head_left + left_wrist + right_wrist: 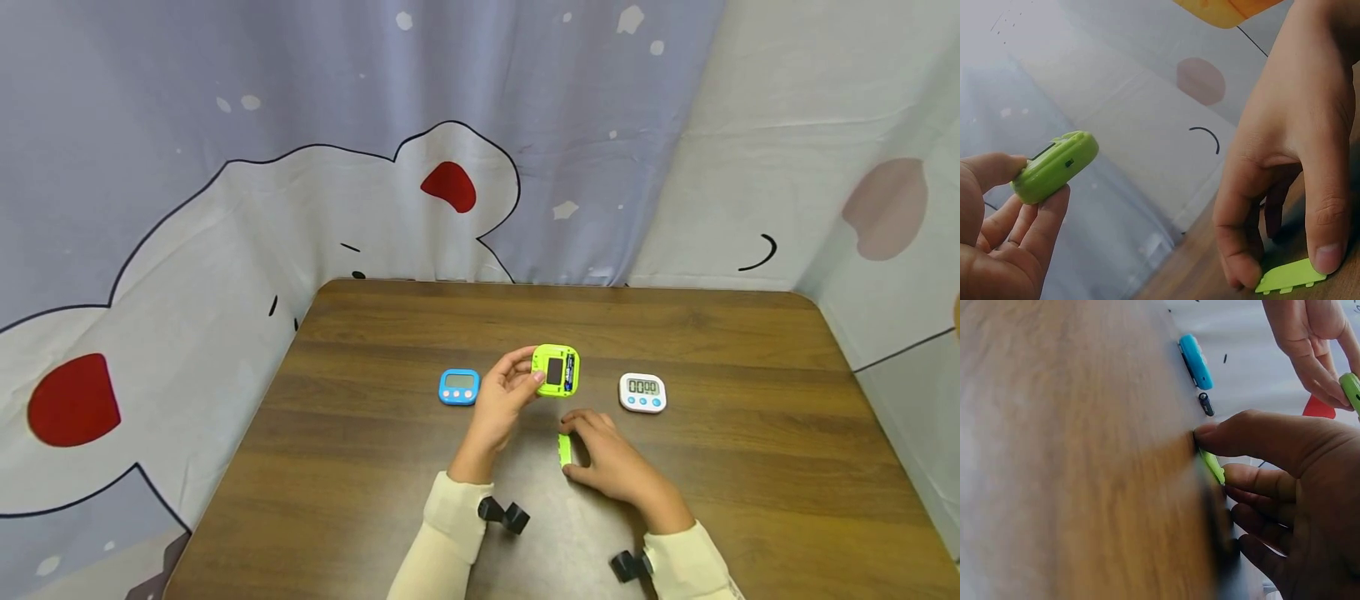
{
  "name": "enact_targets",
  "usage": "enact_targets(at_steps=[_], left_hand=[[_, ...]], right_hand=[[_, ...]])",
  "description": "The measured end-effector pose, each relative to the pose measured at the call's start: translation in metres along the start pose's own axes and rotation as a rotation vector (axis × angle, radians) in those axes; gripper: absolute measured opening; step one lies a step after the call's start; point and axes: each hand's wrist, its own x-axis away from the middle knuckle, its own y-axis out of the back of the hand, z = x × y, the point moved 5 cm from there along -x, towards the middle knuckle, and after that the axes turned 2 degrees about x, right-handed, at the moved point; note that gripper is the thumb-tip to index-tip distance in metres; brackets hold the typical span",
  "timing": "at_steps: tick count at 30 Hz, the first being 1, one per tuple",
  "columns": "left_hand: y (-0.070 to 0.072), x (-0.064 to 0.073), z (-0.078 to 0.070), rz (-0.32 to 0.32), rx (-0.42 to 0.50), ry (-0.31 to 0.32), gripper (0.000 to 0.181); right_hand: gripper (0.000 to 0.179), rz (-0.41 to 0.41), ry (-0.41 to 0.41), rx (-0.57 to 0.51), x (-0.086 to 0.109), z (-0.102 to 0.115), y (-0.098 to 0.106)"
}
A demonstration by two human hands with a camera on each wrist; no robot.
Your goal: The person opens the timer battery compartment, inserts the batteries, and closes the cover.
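Observation:
My left hand point(497, 404) holds a lime-green digital timer point(556, 348) above the table, thumb on its back and fingers beneath. The timer's back faces up, its battery compartment uncovered, and a dark battery point(570, 372) lies in the slot. Lower and to the right, my right hand point(615, 458) pinches a small green battery cover point(565, 450) between thumb and fingertips at the tabletop. In the left wrist view, small tabs show along one edge of that cover point(1290, 277).
A blue timer point(459, 387) lies left of my left hand, and a white timer point(642, 393) right of my hands. Near the blue timer, a small dark cylinder, seemingly a battery point(1206, 404), shows in the right wrist view. Curtains point(570, 125) hang behind the wooden table point(360, 467).

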Motion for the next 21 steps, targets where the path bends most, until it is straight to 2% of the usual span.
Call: enact_targets(at_steps=[6,12,16,21], left_hand=[[-0.0002,0.0001,0.0007,0.0,-0.004,0.004,0.04],[-0.0005,0.0003,0.0003,0.004,-0.002,-0.001,0.042],[-0.0006,0.0008,-0.0001,0.005,-0.004,0.0,0.043],[-0.0011,0.0011,-0.0012,0.008,-0.004,0.001,0.043]], right_hand=[[0.05,0.0,-0.002,0.003,-0.0012,-0.0004,0.0003],[0.049,-0.033,-0.003,-0.003,0.0007,0.0053,0.0005],[0.041,-0.05,-0.008,-0.081,0.0002,0.0078,0.0007],[0.028,-0.056,-0.055,-0.228,-0.0011,0.0043,0.0016]])
